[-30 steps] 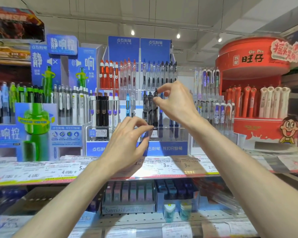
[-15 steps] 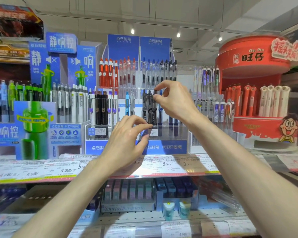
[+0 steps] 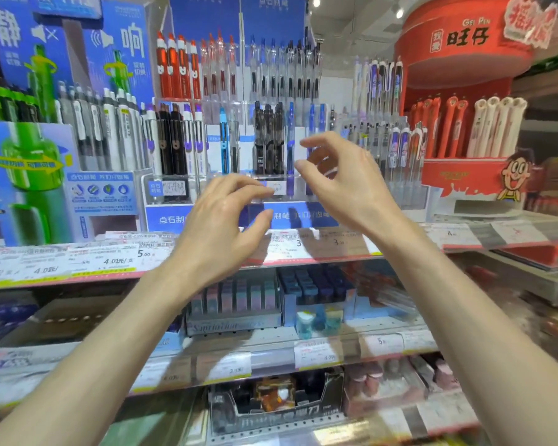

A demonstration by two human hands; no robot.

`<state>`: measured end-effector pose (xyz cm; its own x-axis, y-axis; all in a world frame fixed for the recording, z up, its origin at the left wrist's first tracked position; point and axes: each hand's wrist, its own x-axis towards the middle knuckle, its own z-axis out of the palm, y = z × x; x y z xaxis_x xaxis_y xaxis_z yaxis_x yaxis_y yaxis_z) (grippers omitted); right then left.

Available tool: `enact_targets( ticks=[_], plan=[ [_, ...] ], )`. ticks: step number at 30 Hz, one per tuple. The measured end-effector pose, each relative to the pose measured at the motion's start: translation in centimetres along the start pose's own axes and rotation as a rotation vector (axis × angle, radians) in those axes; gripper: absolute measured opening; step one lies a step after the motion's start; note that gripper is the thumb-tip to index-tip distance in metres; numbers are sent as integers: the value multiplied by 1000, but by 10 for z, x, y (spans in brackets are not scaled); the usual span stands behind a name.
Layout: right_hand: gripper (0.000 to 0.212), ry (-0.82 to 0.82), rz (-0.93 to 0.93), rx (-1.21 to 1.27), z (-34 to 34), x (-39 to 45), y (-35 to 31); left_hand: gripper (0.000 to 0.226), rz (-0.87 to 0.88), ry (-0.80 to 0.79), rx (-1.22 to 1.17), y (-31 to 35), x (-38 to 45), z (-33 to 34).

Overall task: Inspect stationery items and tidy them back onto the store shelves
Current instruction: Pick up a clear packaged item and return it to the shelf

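Several black pens (image 3: 269,138) stand upright in a clear acrylic display (image 3: 229,111) with a blue base on the upper shelf. A blue pen (image 3: 290,146) stands just right of them. My left hand (image 3: 221,225) hovers below and in front of the black pens, fingers curled and apart, holding nothing. My right hand (image 3: 345,180) is a little right of the pens and in front of the display, thumb and fingers spread, also empty. Neither hand touches a pen.
A green-and-blue pen stand (image 3: 29,162) is at the left, a red round pen display (image 3: 464,101) at the right. Price labels (image 3: 120,259) line the shelf edge. Erasers and small boxes (image 3: 239,297) fill the shelf below.
My right hand let go of the top of the black pens and dropped lower. My left hand opened its pinch and drew back. The camera moved closer and tilted down.
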<state>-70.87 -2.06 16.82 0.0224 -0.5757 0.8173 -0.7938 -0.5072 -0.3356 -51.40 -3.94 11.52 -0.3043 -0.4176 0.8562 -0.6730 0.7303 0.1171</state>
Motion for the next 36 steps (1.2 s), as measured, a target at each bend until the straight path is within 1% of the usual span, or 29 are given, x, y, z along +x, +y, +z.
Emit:
enact_targets(
  ticks=[3, 8, 10, 12, 14, 17, 20, 22, 24, 25, 27, 29, 32, 34, 36],
  plan=[
    [29, 43, -14, -75, 4, -41, 10, 26, 9, 0, -101, 10, -22, -2],
    [32, 112, -37, -216, 24, -118, 21, 26, 49, -7, -188, 26, -72, 9],
    [35, 99, -28, -237, 31, -150, 25, 27, 40, -18, -234, 29, -95, 17],
    [36, 67, -6, -237, 38, -185, 30, 29, 0, -64, -272, 29, -123, 28],
    [37, 10, 80, -235, 45, -223, 39, 32, -105, -150, -305, 26, -153, 44],
    [45, -174, 359, -181, 55, -284, 58, 39, -304, -278, -322, 21, -198, 68],
    [55, -349, 601, -105, 57, -333, 83, 36, -474, -331, -368, 29, -234, 90],
    [61, -416, 683, -77, 52, -350, 99, 34, -604, -360, -353, 41, -246, 103],
    [62, -444, 714, -45, 44, -358, 116, 35, -717, -421, -337, 55, -254, 118],
    [60, -453, 725, -29, 39, -359, 126, 35, -767, -447, -369, 64, -257, 126],
    [54, -456, 736, 3, 27, -361, 149, 36, -864, -418, -444, 83, -261, 145],
    [47, -457, 729, 51, 14, -361, 177, 29, -947, -394, -431, 105, -258, 165],
    [40, -492, 677, 102, -12, -360, 223, 27, -994, -396, -372, 144, -241, 196],
    [38, -510, 684, 125, -31, -355, 247, 22, -1012, -391, -372, 167, -228, 215],
    [34, -500, 693, 152, -48, -351, 267, 22, -1018, -375, -366, 185, -216, 229]
  ],
)
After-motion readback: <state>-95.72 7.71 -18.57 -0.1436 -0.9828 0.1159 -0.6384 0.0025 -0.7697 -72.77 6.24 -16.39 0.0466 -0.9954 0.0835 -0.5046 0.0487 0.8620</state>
